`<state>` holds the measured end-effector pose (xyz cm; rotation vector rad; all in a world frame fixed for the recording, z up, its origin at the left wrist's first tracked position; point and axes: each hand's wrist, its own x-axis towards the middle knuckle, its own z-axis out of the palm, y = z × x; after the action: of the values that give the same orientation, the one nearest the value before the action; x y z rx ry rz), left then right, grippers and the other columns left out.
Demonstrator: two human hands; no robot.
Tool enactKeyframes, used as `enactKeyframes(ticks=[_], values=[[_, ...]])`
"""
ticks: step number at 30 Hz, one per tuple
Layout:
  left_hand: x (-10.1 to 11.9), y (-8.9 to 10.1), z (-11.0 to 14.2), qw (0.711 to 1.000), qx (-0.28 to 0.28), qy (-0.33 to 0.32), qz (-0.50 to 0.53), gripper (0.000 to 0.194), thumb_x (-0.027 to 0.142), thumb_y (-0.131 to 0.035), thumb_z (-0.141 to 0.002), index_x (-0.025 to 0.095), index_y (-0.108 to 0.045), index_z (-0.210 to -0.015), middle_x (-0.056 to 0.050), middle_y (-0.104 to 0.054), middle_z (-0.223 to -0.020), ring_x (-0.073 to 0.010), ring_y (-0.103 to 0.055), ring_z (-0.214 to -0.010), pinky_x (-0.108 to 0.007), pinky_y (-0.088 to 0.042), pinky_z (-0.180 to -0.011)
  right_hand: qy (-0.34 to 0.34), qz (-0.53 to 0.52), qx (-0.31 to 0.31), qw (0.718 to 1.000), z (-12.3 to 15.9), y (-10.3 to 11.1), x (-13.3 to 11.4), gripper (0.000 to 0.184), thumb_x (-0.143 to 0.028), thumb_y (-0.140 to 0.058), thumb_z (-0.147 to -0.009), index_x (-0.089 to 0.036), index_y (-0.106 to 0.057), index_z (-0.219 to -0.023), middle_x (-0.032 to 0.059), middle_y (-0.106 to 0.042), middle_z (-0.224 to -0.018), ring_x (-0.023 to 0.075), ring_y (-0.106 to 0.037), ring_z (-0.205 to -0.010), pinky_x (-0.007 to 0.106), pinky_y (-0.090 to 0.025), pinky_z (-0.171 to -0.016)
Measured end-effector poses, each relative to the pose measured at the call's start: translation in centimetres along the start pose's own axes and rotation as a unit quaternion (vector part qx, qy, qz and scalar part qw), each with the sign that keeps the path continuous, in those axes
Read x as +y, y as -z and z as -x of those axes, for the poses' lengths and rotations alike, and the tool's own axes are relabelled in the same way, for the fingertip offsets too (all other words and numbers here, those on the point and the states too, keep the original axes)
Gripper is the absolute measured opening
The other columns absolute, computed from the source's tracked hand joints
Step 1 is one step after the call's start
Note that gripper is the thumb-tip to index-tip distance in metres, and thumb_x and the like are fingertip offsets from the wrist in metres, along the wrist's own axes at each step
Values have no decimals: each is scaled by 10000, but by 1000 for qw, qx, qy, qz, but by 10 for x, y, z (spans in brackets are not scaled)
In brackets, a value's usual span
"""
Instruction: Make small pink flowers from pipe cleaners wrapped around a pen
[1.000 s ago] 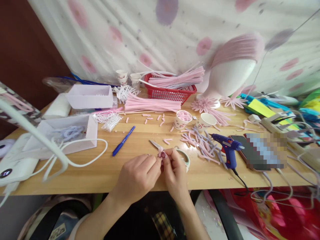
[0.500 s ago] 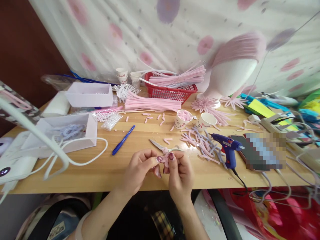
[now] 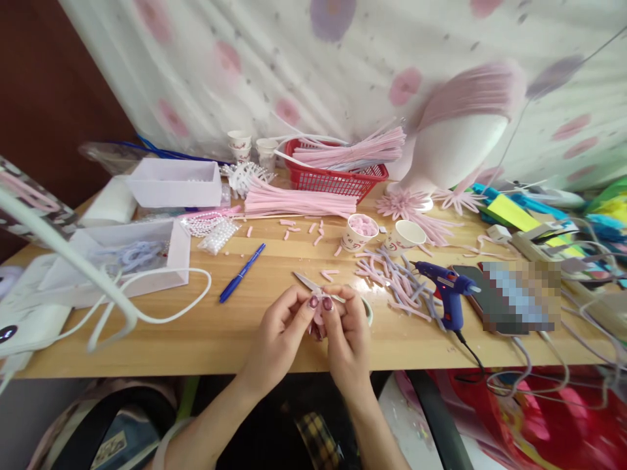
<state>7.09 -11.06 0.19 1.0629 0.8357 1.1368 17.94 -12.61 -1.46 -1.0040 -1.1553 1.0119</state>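
Note:
My left hand (image 3: 280,333) and my right hand (image 3: 351,339) meet just above the table's front edge. Thumbs and forefingers of both pinch a small pink pipe-cleaner piece (image 3: 319,316), mostly covered by the fingertips. Behind them lies a pair of scissors (image 3: 307,282), blade pointing left; its pale handle shows past my right fingers. Short pink cut pieces (image 3: 329,274) sit beyond the blade. To the right, a loose heap of pink and grey pipe-cleaner lengths (image 3: 399,287) spreads over the wood.
A blue glue gun (image 3: 449,290) stands right, beside a phone (image 3: 473,287). A paper cup of pink pieces (image 3: 360,240) and another paper cup (image 3: 405,240) are behind the heap. Left are a blue pen (image 3: 242,273) and a white box (image 3: 179,261). A red basket (image 3: 337,183) is at the back.
Both hands have drawn closer together, and the thumbs now nearly touch over the pink piece. It has turned between the fingers and shows less. More of the scissors' handle is visible.

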Motion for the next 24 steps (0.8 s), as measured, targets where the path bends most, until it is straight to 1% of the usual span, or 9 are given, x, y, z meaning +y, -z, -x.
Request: enactKeyframes(ticks=[2,6,9,13,15,17,19,21,24], values=[[-2,4,-1,999,34,2,3,212,331,-578,-905,169,-574,-769,23,-606,-685,-97,-589,-639,-192,-503,-634,34,70,-13,997,-2,3,-2,162,-240,-422,-996,-255,-518,-1125,-13,-600,-768,110,-577,-648,224,-490,-600],[-4,13,0,995,102,13,-5,201,354,-624,-872,168,-601,-797,8,-672,-749,-113,-641,-690,-206,-533,-668,132,241,-66,959,-6,10,-6,172,-140,-484,-937,-227,-596,-1034,38,-627,-905,165,-600,-831,304,-487,-746],[-4,15,1,990,133,30,16,230,360,-700,-806,158,-599,-762,-4,-703,-728,-136,-672,-680,-223,-548,-643,175,299,-54,936,-8,11,-6,182,-98,-526,-893,-210,-615,-1007,58,-617,-932,192,-596,-886,333,-488,-772],[-5,14,1,978,167,89,83,326,361,-804,-684,145,-561,-669,-29,-722,-655,-176,-706,-646,-283,-581,-664,210,354,-44,910,-9,10,-2,158,-108,-563,-892,-206,-643,-985,68,-630,-931,201,-596,-874,344,-494,-755],[-7,14,2,974,181,97,93,320,367,-809,-679,140,-594,-743,-50,-751,-719,-196,-725,-681,-307,-596,-684,228,381,-47,895,-10,10,0,137,-123,-560,-906,-199,-655,-968,75,-646,-915,203,-597,-841,350,-489,-730],[-8,14,5,976,180,90,88,331,390,-766,-732,144,-645,-916,-74,-774,-865,-211,-739,-758,-316,-608,-700,243,401,-47,882,-10,10,1,133,-129,-541,-921,-187,-657,-954,81,-655,-881,203,-595,-804,353,-483,-707],[-9,15,8,981,159,83,71,378,395,-724,-776,159,-665,-1065,-91,-764,-1005,-225,-737,-860,-319,-612,-746,254,413,-43,874,-11,11,1,136,-121,-526,-928,-176,-649,-949,84,-655,-848,206,-593,-781,355,-478,-696],[-8,16,11,987,139,73,43,373,373,-719,-783,156,-690,-1085,-99,-749,-1077,-239,-720,-954,-325,-601,-825,264,421,-45,867,-11,12,1,140,-106,-521,-926,-174,-638,-961,86,-658,-845,208,-592,-776,357,-473,-698],[-5,17,12,989,133,57,-6,350,337,-719,-779,157,-710,-1080,-99,-738,-1115,-253,-688,-1047,-347,-561,-931,283,433,-55,854,-11,13,0,151,-79,-519,-919,-164,-619,-992,92,-663,-866,210,-586,-779,358,-465,-702]])
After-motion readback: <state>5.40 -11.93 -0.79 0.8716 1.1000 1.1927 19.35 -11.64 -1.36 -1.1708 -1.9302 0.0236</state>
